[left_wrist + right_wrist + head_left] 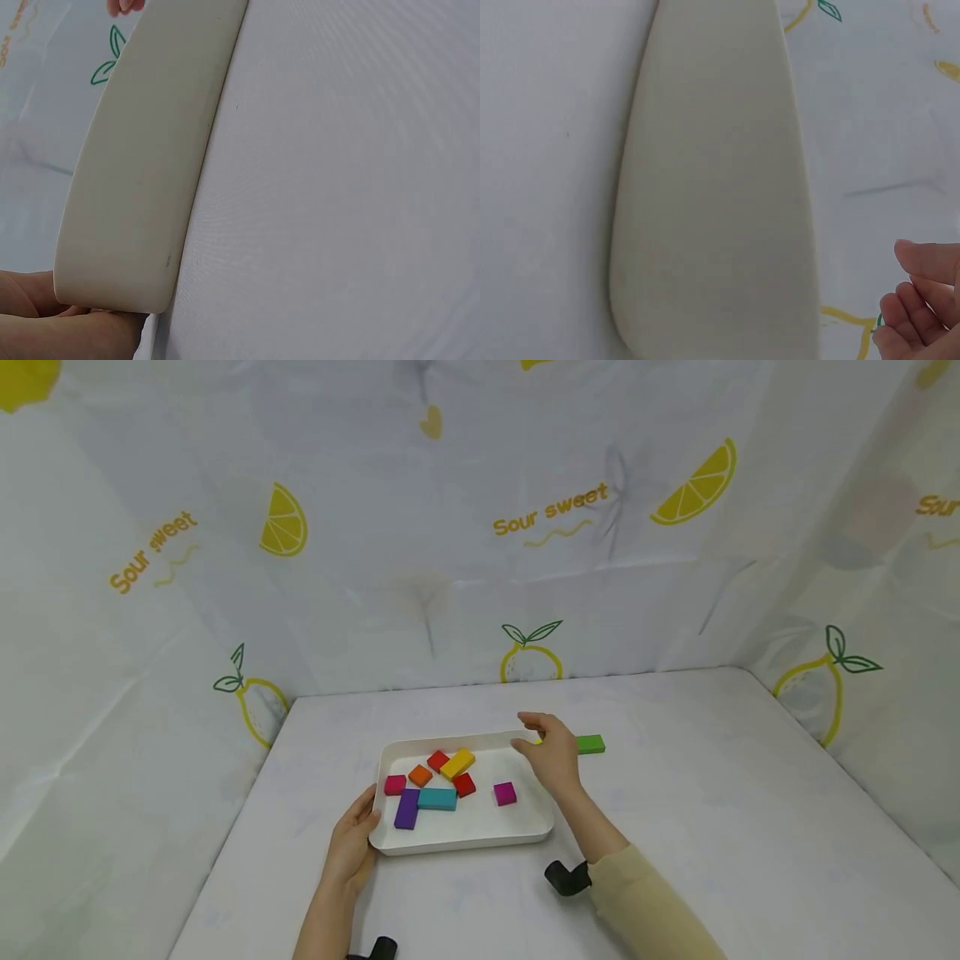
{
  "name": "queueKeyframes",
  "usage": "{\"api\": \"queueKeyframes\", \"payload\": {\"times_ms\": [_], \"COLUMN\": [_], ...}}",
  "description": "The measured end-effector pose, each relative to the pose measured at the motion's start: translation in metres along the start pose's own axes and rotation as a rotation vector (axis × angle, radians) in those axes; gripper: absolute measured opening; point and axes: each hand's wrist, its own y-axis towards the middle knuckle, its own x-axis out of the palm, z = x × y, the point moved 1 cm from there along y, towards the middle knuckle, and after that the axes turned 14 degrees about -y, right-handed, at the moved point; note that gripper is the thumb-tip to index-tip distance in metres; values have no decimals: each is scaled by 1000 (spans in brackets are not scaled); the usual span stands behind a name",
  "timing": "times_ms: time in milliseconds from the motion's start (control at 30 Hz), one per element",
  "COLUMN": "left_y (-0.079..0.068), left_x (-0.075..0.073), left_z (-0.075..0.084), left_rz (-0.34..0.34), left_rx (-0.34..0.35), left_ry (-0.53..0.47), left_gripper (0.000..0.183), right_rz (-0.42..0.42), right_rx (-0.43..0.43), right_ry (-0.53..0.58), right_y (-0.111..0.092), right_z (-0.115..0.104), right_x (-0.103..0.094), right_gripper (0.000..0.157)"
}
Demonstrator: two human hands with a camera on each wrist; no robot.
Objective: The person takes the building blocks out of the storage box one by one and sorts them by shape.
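A white tray (465, 843) lies on the table, and my left hand (351, 843) grips its left side near the front corner. In the left wrist view, fingers (82, 330) sit against the end of the tray. Inside lie a purple block (406, 810), a teal block (437, 799), an amber block (457, 764), an orange block (420, 775), a pink block (395, 785), two red blocks (465, 785) and a magenta block (505, 793) apart on the right. Over the tray's back right corner is my right hand (553, 756), thumb and forefinger spread, nothing visible between them.
A green block (591, 744) is on the table beyond the right hand, which partly hides it. A sliver of yellow (538, 742) shows between the fingers. White cloth (397, 635) with lemon prints rises behind the table. Black wrist mounts (567, 878) show at both forearms.
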Motion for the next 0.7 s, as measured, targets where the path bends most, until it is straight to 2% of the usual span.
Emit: {"api": "queueKeyframes", "payload": {"times_ms": [133, 233, 367, 467, 700], "left_y": [1, 2, 2, 2, 3], "left_x": [0, 0, -1, -1, 0], "left_z": [0, -1, -2, -3, -3], "left_rz": [8, 1, -9, -1, 4], "left_rx": [0, 4, 9, 12, 29], "left_ry": [1, 0, -4, -6, -11], "left_gripper": [53, 53, 53, 53, 53], "right_rz": [-89, -121, -128, -132, -108], "right_rx": [-21, -10, 55, 98, 120], "right_ry": [-22, -33, -55, -32, 21], "right_y": [-9, -17, -27, -33, -38], "right_z": [-9, -16, -28, -37, -51], "right_x": [14, 25, 41, 53, 77], "right_gripper": [41, 42, 48, 54, 59]}}
